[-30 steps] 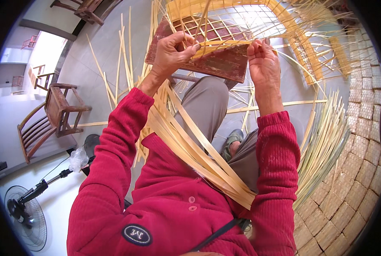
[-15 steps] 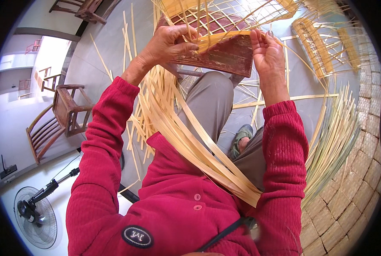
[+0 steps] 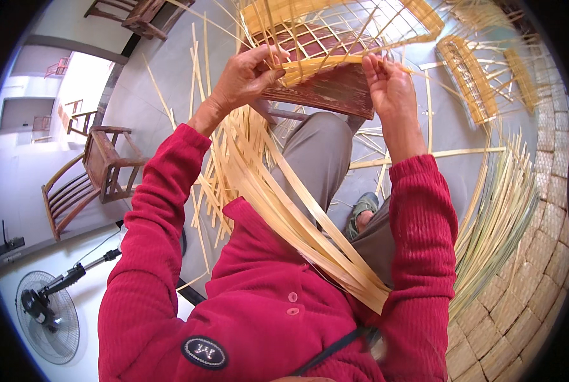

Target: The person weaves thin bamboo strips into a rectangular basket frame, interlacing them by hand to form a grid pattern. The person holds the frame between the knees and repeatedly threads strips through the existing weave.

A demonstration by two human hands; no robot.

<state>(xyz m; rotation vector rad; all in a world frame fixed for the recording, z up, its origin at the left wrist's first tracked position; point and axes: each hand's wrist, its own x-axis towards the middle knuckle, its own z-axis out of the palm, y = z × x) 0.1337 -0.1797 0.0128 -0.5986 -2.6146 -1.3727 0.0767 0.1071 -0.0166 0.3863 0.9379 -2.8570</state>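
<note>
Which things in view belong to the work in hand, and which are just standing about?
In the work: yellow strip; open-weave piece; red-brown wooden stool beneath it; probably the long pale strips too.

Just about: wooden chair; fan, both at left.

A crimson jacket (image 3: 252, 274) is being worn, and its cloth is being textured by fine ribs. Two small round reddish buttons (image 3: 292, 297) are being shown on its front. On the left side of the chest, a dark oval badge (image 3: 204, 352) is being displayed, which is being edged with a pale dotted border. The front is being crossed by a narrow black strap (image 3: 329, 352). The left sleeve (image 3: 154, 216) and the right sleeve (image 3: 424, 242) are being creased by many folds. The legs are being covered by grey-brown trousers (image 3: 316, 149), and one foot is being partly enclosed by a dull green shoe (image 3: 363, 205).
</note>
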